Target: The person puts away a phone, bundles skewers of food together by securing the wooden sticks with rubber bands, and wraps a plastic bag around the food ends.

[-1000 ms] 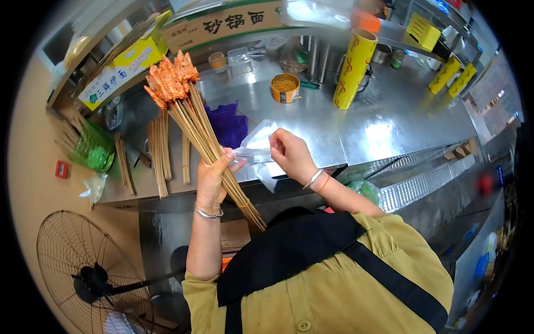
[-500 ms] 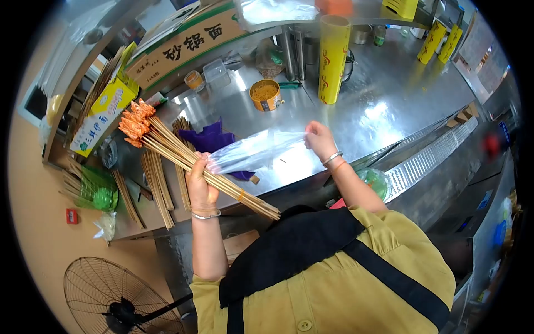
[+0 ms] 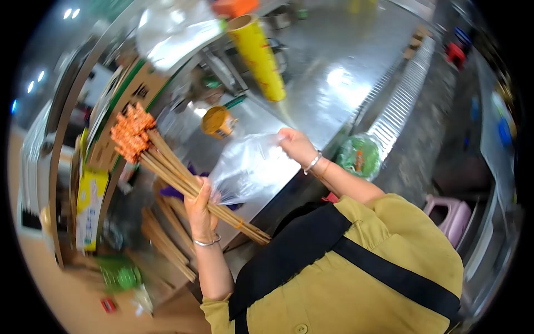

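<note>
A shiny metal tabletop (image 3: 322,94) curves across a kitchen workspace, bearing a yellow roll (image 3: 258,58) and a round tub (image 3: 218,121), with a pink stool (image 3: 449,216) on the right. Over the tabletop's near edge, a person's left hand (image 3: 199,209) has its grip closed around a slanting bundle of skewers (image 3: 175,177) topped with orange-red food (image 3: 132,133), while the right hand (image 3: 297,147) pinches a clear plastic bag (image 3: 245,167) stretched between both hands. Half a second earlier, the bag was drawn out narrow; now it spreads wider, and the stool has entered view.
</note>
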The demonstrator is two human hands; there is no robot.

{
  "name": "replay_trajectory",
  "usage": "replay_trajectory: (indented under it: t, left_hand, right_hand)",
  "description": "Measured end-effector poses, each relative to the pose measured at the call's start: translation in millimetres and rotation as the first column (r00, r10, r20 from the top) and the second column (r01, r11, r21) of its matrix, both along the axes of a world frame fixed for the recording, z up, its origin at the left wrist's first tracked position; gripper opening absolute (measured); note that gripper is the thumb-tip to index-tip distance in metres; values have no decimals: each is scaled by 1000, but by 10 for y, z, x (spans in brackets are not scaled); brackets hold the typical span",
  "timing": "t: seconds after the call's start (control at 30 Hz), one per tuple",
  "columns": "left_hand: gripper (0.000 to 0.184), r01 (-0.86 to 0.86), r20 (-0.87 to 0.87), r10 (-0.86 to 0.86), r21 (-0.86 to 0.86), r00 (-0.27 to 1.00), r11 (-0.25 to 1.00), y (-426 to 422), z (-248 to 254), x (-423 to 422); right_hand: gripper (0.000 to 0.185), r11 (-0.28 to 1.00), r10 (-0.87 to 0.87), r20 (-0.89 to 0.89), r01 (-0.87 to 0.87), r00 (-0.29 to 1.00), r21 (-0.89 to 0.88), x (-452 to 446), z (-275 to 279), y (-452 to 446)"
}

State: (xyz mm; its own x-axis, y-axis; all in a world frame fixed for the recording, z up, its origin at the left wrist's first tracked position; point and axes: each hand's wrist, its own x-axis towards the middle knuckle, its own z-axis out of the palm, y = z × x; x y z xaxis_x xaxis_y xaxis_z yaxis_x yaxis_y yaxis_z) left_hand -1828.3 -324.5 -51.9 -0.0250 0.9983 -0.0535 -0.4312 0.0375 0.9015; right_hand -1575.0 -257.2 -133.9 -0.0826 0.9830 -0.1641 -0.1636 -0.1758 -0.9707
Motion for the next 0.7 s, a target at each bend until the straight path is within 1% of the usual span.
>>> replay_trajectory:
  t: [0.03, 0.1, 0.13, 0.17, 0.2, 0.23, 0.3, 0.33, 0.37, 0.4, 0.43, 0.5, 0.53, 0.57, 0.6, 0.63, 0.7]
  left_hand:
    - [16, 30, -31, -29, 34, 999, 999, 14, 22, 56]
    - [17, 152, -4, -152, 58, 988, 987, 65, -49, 85]
    - [17, 188, 17, -189, 55, 982, 981, 107, -92, 160]
    - [18, 191, -32, -189, 70, 981, 979, 168, -143, 264]
    - [19, 182, -79, -175, 88, 981, 979, 223, -170, 374]
    - [19, 183, -59, -178, 97, 982, 978, 236, -160, 473]
    - [18, 272, -129, -262, 63, 956, 960, 213, -113, 734]
    - [18, 266, -185, -249, 74, 951, 961, 227, -127, 828]
    - [19, 267, -221, -245, 78, 944, 960, 226, -155, 943]
    - [19, 277, -260, -247, 88, 934, 957, 208, -173, 1078]
    - [19, 299, -300, -259, 94, 918, 950, 171, -183, 1237]
    - [19, 344, -361, -277, 138, 891, 929, 59, -159, 1585]
    - [19, 360, -423, -263, 168, 867, 918, 2, -167, 1755]
    - [19, 396, -428, -291, 179, 856, 900, -51, -178, 1912]
    - [20, 414, -508, -264, 208, 820, 886, -128, -188, 2076]
    - [21, 429, -582, -227, 235, 781, 872, -207, -165, 2236]
    - [22, 476, -593, -262, 239, 762, 846, -409, -108, 2549]
  right_hand:
    - [13, 970, -234, -81, 238, 969, 43, 104, -183, 46]
    - [13, 916, -400, -59, 401, 914, 4, 516, -301, -97]
    - [14, 901, -434, 3, 434, 901, -20, 645, -297, -263]
    - [17, 888, -456, 69, 459, 888, -35, 771, -281, -425]
    - [17, 942, -292, 63, 298, 954, -152, 980, -219, -596]
    - [17, 942, -296, 81, 304, 952, -140, 1062, -82, -794]
    - [40, 951, -306, 270, 308, 913, 37, 1133, 231, -1192]
    - [40, 950, -311, 276, 309, 909, 53, 1191, 310, -1274]
    - [52, 867, -494, 486, 372, 721, 330, 1285, 357, -1359]
    - [64, 732, -679, 584, 344, 444, 589, 1357, 419, -1451]
    - [64, 710, -703, 572, 369, 422, 600, 1318, 567, -1521]
    - [67, 597, -785, 514, 202, 346, 776, 1131, 900, -1572]
    - [68, 540, -823, 452, 231, 343, 809, 1075, 1078, -1620]
    - [70, 482, -857, 389, 256, 339, 838, 1054, 1238, -1676]
    - [66, 401, -892, 300, 288, 338, 869, 1110, 1346, -1792]
    - [66, 379, -907, 286, 303, 308, 874, 1244, 1439, -1962]
    - [63, 208, -977, 193, 190, 94, 960, 1561, 1568, -2316]
